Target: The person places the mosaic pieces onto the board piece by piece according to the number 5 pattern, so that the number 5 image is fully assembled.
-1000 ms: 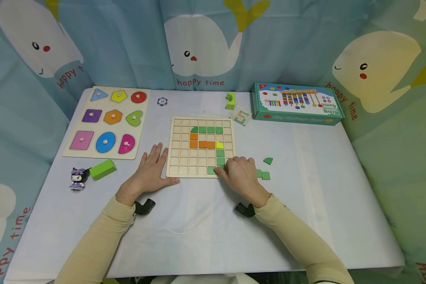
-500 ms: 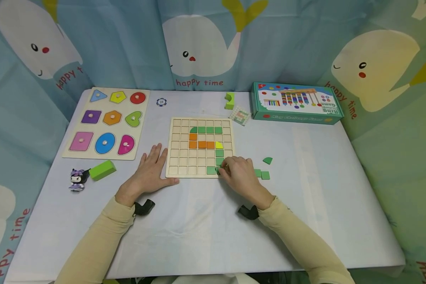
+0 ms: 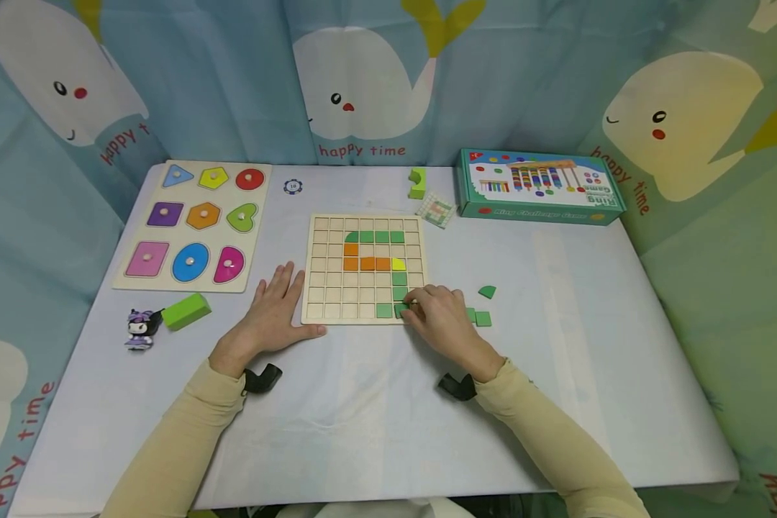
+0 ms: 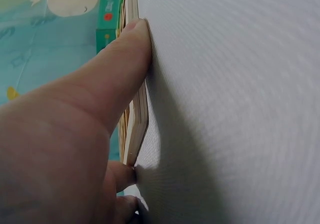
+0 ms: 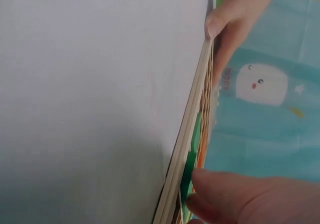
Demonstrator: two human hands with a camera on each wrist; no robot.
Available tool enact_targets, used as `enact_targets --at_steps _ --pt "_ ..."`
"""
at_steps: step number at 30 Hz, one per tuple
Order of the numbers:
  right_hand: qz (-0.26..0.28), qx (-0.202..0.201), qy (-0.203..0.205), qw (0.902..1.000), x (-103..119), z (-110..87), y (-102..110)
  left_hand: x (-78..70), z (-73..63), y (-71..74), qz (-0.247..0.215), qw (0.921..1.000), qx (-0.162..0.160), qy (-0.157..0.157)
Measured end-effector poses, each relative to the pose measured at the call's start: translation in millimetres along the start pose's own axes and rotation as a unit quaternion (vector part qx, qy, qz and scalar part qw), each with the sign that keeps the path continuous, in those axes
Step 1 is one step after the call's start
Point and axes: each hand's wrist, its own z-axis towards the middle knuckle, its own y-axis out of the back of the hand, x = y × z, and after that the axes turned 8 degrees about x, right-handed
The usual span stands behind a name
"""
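A wooden grid board (image 3: pixel 356 295) lies mid-table, with green, orange and yellow tiles forming a bent line in its cells. My right hand (image 3: pixel 443 316) is at the board's lower right corner, thumb and fingers pinching a green square tile (image 3: pixel 399 311). In the right wrist view that green tile (image 5: pixel 188 171) stands slightly tilted at the fingertips, just over the grid. Flat on the table, my left hand (image 3: pixel 268 316) has its fingers spread along the board's left side. Its thumb (image 4: pixel 131 59) touches the board's near edge in the left wrist view.
Right of the board lie a green quarter-round tile (image 3: pixel 487 291) and green squares (image 3: pixel 483 319), partly behind the hand. A shape puzzle (image 3: pixel 249 237), green block (image 3: pixel 186 311) and small figurine (image 3: pixel 142 329) are left. Behind stand a patterned card (image 3: pixel 437 211) and game box (image 3: pixel 540 187).
My right hand has drawn back slightly to the right, its thumb shifting off the corner cells. The green tile there, hidden at first, has come into view. The left hand stays put.
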Motion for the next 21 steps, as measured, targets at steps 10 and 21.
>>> enact_targets --at_steps 10,21 --pt "0.016 -0.023 -0.062 0.9977 -46.9 -17.4 25.9 0.1 -0.8 -0.4 0.003 0.9999 -0.011 -0.008" --pt "0.022 -0.048 -0.146 0.9879 -98.5 -45.9 46.9 -2.2 -2.2 1.1 0.012 0.9999 -0.008 -0.003"
